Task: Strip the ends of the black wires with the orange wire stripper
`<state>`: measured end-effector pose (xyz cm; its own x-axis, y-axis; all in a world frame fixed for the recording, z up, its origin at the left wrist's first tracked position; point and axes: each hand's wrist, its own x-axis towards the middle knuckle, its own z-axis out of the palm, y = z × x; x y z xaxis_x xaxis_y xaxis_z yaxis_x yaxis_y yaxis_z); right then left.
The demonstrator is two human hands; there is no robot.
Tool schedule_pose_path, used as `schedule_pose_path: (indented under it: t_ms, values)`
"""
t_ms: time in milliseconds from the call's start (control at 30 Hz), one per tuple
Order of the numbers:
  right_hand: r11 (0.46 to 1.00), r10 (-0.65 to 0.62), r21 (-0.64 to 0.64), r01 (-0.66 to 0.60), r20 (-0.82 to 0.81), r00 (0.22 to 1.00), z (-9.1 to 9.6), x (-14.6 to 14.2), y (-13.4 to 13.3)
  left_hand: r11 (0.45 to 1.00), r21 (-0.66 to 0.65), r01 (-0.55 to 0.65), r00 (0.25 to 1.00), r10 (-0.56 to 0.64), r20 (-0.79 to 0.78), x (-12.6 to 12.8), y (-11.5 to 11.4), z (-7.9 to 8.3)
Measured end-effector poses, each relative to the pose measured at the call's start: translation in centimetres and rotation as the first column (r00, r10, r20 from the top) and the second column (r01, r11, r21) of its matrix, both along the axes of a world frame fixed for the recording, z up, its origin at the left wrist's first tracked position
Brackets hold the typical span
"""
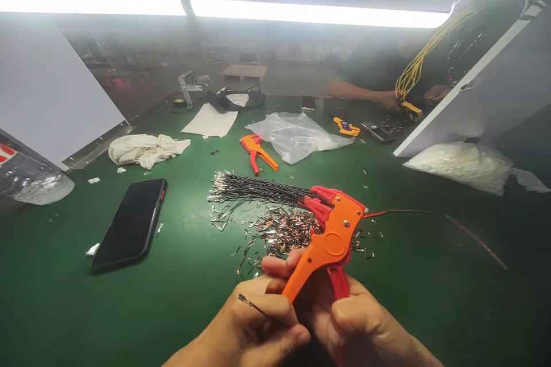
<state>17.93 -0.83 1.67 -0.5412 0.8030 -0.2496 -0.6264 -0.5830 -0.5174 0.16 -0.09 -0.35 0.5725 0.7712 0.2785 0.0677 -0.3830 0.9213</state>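
My right hand [365, 327] is closed round the handles of an orange and red wire stripper [331, 235], whose head points away from me. A red wire [434, 215] leaves the stripper's jaws and trails right across the green mat. My left hand [253, 327] is closed in a pinch on a thin dark wire [249, 301] with a bare tip, and touches the stripper's orange handle. Beyond the stripper lies a bundle of black wires [258, 188] with stripped ends, above a heap of cut metal scraps [284, 229].
A black phone [131, 223] lies left on the green mat [172, 298]. Farther back are a second orange stripper [257, 151], a clear plastic bag [297, 135], a white cloth [144, 149] and paper [210, 121]. Another person [379, 74] works at the far right with yellow wires [415, 66]. A white bag [462, 163] sits right.
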Motion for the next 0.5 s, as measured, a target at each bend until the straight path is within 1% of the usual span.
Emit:
schedule_pose_path:
  t_ms: [67,167,200,267,300,333,367,400,433,467,500]
  values:
    - [1.0,0.013,-0.011,-0.013,-0.001,1.0,-0.2,0.1,0.0,0.995,-0.101,0.017,1.0,-0.018,-0.008,-0.1,0.1,0.3]
    - [0.999,0.032,-0.013,-0.033,-0.036,0.999,-0.5,0.2,0.3,0.966,-0.253,0.053,0.999,-0.051,0.013,-0.4,0.4,1.2]
    - [1.0,0.013,0.012,-0.012,-0.048,0.999,-0.5,0.3,0.4,0.96,-0.273,0.069,0.997,-0.06,0.04,-0.6,0.6,1.5]
    - [0.996,-0.041,0.078,0.046,-0.071,0.997,-0.3,0.8,0.7,0.967,-0.245,0.075,0.993,-0.05,0.108,-0.9,0.8,2.1]
    - [0.991,-0.075,0.103,0.082,-0.075,0.994,-0.1,1.1,0.7,0.978,-0.207,0.032,0.991,-0.005,0.132,-1.2,1.0,2.3]
    - [0.985,-0.117,0.12,0.125,-0.073,0.99,0.1,1.3,0.8,0.986,-0.16,-0.05,0.987,0.073,0.145,-1.4,1.1,2.3]
    - [0.977,-0.16,0.133,0.168,-0.066,0.985,0.2,1.6,0.9,0.981,-0.104,-0.166,0.971,0.181,0.156,-1.7,1.2,2.3]
    - [0.967,-0.203,0.145,0.209,-0.057,0.978,0.3,1.8,0.9,0.953,-0.039,-0.299,0.936,0.301,0.181,-1.9,1.3,2.3]
    - [0.955,-0.244,0.164,0.248,-0.043,0.969,0.4,1.9,0.8,0.906,0.027,-0.423,0.889,0.409,0.209,-2.2,1.5,2.1]
    - [0.943,-0.275,0.187,0.274,-0.019,0.961,0.4,1.9,0.7,0.85,0.087,-0.52,0.839,0.489,0.239,-2.3,1.6,1.9]
    - [0.938,-0.285,0.208,0.277,0.008,0.958,0.3,1.8,0.6,0.797,0.139,-0.587,0.798,0.541,0.267,-2.4,1.6,1.7]
